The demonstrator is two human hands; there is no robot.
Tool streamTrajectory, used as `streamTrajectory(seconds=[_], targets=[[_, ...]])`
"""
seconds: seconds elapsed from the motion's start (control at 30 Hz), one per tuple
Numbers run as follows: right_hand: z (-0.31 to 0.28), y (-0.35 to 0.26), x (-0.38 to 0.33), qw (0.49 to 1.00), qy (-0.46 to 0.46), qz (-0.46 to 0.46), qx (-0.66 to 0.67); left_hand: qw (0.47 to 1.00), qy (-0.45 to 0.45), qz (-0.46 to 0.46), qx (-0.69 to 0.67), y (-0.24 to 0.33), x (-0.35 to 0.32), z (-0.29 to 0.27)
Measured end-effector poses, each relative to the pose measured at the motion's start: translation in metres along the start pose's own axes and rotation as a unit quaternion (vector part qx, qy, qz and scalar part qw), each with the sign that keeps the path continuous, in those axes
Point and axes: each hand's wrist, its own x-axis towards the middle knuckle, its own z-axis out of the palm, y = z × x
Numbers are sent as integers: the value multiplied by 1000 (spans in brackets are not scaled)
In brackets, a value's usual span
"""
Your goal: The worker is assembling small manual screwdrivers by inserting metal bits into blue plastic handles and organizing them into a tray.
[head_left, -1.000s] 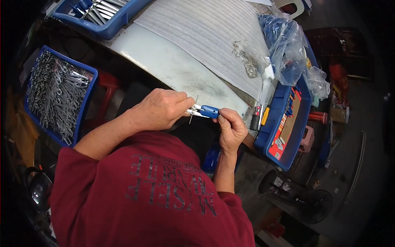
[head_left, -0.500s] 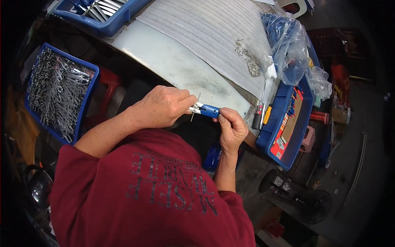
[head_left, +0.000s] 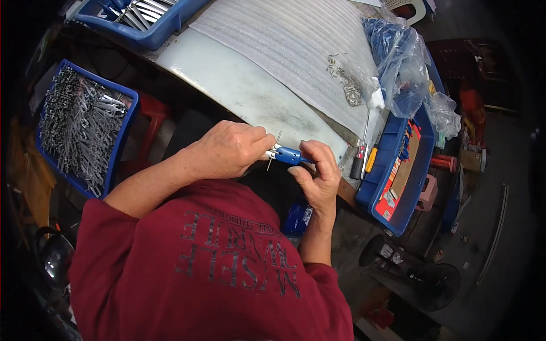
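Observation:
My left hand is closed around a small metal part with a thin pin sticking out beside the fingertips. My right hand grips a blue-handled tool by its handle. The tool's silver tip meets the part held in the left hand. Both hands work just in front of the near edge of the white table, above my red shirt.
A blue bin of grey metal parts stands at my left. Another blue tray of metal pieces sits at the table's far left. Ribbed foam sheet covers the table; a small metal pile, plastic bags and a blue tray lie right.
Both hands stay together on the tool and part, shifted only slightly. The view has moved a little.

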Motion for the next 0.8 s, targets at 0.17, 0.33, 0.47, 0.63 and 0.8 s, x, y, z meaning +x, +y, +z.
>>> streamTrajectory(seconds=[0.17, 0.33, 0.47, 0.63, 0.8], targets=[[3, -4, 5, 991, -65, -29, -117, 1000, -5, -5, 5, -1, 1, 0], [0, -5, 9, 990, -63, -41, -116, 1000, 6, 9, -1, 0, 1, -3], [-2, -6, 10, 990, -62, -51, -115, 1000, 5, 10, 2, 2, 3, -3], [0, -7, 9, 991, -34, -41, -120, 999, 32, 3, 15, 4, 4, 0], [-5, -6, 12, 992, -49, -44, -107, 1000, 22, 1, 11, 5, 5, -1]])
